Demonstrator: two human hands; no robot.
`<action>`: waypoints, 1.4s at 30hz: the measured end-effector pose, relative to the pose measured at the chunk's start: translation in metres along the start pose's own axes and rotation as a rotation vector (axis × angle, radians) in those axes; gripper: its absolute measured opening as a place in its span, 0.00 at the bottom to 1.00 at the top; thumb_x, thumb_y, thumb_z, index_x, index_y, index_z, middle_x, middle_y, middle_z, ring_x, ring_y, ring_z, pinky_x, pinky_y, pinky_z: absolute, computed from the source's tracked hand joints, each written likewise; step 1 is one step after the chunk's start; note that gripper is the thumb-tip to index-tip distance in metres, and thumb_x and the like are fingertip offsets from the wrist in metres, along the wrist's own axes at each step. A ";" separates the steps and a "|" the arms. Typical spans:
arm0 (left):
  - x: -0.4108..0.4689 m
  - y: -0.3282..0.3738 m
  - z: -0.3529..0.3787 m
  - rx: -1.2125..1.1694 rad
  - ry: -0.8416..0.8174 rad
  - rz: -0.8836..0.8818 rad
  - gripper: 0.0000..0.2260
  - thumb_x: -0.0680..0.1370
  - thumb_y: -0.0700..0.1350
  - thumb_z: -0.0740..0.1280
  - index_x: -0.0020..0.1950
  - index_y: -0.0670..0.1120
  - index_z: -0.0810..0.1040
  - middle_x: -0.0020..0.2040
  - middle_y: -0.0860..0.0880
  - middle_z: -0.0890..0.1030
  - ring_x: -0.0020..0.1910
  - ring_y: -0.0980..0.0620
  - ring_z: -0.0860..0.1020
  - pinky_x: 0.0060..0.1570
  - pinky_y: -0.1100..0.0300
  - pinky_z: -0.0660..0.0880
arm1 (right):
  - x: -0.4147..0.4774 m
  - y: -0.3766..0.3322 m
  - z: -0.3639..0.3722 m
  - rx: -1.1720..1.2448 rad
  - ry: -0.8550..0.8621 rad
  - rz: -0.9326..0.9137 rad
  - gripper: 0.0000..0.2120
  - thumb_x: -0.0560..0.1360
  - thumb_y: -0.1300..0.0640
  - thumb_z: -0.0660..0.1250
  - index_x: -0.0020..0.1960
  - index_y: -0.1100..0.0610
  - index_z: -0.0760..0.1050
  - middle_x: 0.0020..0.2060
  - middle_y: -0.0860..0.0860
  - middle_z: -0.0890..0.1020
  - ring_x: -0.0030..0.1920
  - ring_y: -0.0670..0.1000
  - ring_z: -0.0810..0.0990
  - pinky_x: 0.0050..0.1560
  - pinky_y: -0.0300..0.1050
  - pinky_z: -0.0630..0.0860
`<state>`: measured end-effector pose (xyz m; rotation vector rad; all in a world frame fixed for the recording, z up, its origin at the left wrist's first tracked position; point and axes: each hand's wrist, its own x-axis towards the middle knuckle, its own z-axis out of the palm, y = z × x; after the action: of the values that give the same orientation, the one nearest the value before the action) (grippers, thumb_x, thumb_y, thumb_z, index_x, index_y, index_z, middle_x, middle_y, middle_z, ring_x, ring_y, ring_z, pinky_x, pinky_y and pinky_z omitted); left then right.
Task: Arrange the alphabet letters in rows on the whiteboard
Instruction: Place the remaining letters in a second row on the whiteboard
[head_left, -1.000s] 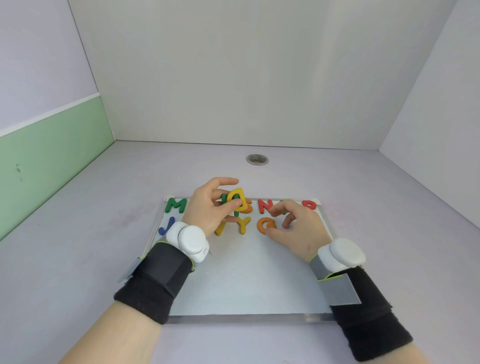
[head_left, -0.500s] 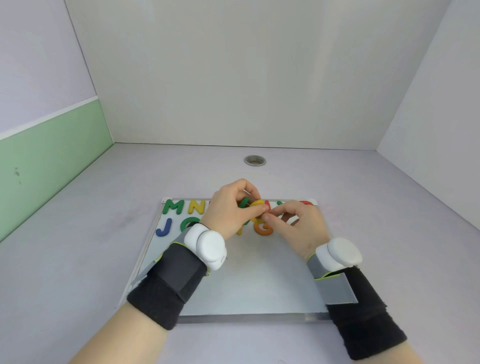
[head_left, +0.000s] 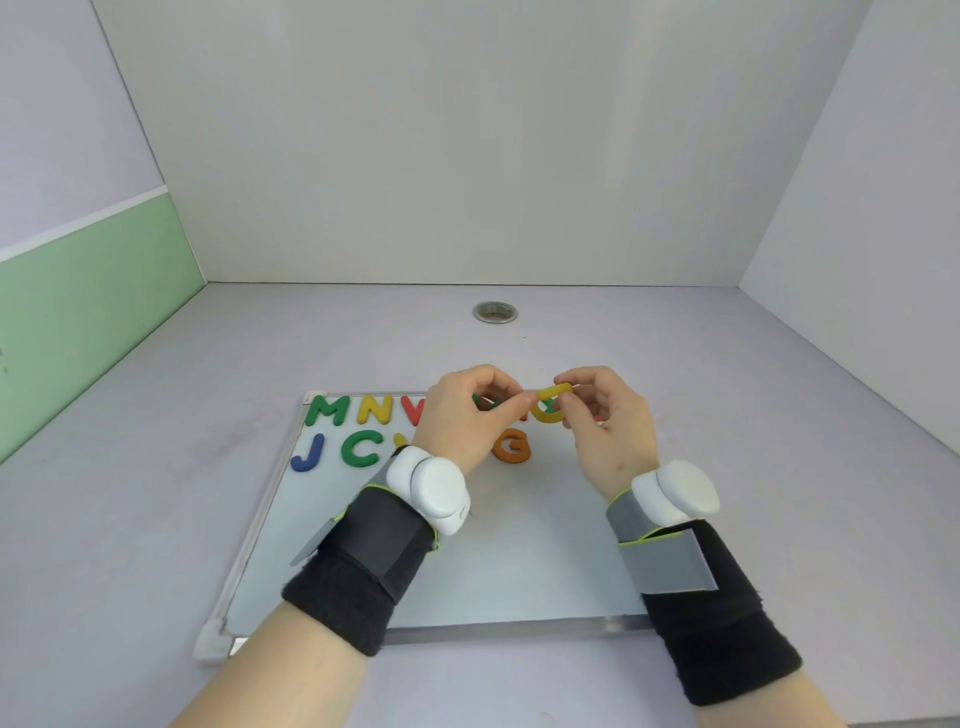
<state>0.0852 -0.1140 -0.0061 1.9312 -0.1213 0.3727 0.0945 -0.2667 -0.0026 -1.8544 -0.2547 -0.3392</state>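
Lilac tabletop, whiteboard (head_left: 519, 545), both hands pinching yellow letter (head_left: 551, 410) between them, possibly a D

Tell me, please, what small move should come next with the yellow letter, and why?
Probably the left hand should let go so the right hand can set the yellow letter down on the whiteboard. Both hands pinch it above the top row, and it lies in no row yet.

A pale lilac tabletop (head_left: 156, 519) is being used as the base here. A white metal-framed whiteboard (head_left: 519, 561) is being kept flat on it, with a round metal grommet (head_left: 494, 312) set behind.
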 end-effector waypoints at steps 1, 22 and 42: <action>0.000 -0.001 0.001 0.021 -0.002 0.001 0.05 0.74 0.47 0.72 0.42 0.46 0.83 0.36 0.53 0.85 0.30 0.64 0.77 0.33 0.70 0.73 | 0.000 0.000 0.000 -0.013 0.006 -0.006 0.11 0.74 0.63 0.62 0.46 0.47 0.76 0.39 0.52 0.82 0.40 0.54 0.79 0.45 0.47 0.75; -0.002 0.000 0.000 0.071 0.003 -0.073 0.17 0.76 0.33 0.56 0.52 0.49 0.79 0.42 0.51 0.84 0.39 0.58 0.78 0.36 0.75 0.72 | 0.004 0.009 -0.019 -0.449 -0.290 -0.015 0.12 0.73 0.64 0.62 0.52 0.51 0.79 0.45 0.46 0.78 0.43 0.50 0.74 0.44 0.37 0.67; -0.005 -0.004 0.000 0.047 0.061 0.009 0.15 0.75 0.35 0.64 0.55 0.53 0.77 0.44 0.56 0.84 0.44 0.52 0.83 0.46 0.57 0.80 | 0.000 0.007 -0.023 -0.334 -0.341 0.006 0.16 0.66 0.64 0.70 0.50 0.51 0.74 0.45 0.46 0.78 0.47 0.53 0.76 0.38 0.25 0.67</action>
<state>0.0819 -0.1129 -0.0112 1.9640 -0.0822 0.4440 0.0946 -0.2907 -0.0023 -2.2410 -0.4456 -0.0588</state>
